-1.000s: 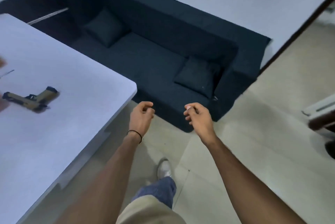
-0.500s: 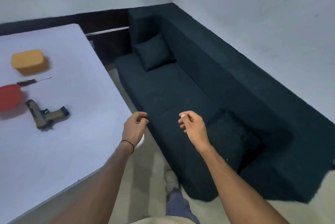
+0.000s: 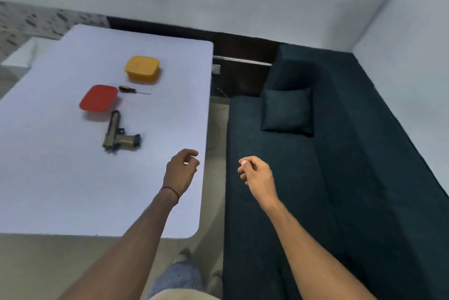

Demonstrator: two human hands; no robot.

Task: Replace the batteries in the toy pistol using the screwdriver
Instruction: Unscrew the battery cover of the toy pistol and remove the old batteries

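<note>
A tan and black toy pistol (image 3: 118,135) lies flat on the white table (image 3: 60,178), its barrel pointing away from me. Beyond it a small screwdriver (image 3: 132,90) with a black and yellow handle lies on the table. My left hand (image 3: 181,172) hovers over the table's right edge, to the right of and nearer than the pistol, fingers loosely curled and holding nothing. My right hand (image 3: 255,173) hangs over the gap beside the sofa, fingers also loosely curled and empty.
A red lid or shallow container (image 3: 99,98) lies left of the screwdriver and an orange box (image 3: 142,68) stands behind it. A dark blue sofa (image 3: 315,178) with a cushion (image 3: 286,110) runs along the table's right side. A narrow floor strip separates them.
My view has swung left, so the table, pistol, screwdriver and both containers now sit in the middle left. Both hands keep the same loose pose; the left one is now over the table.
</note>
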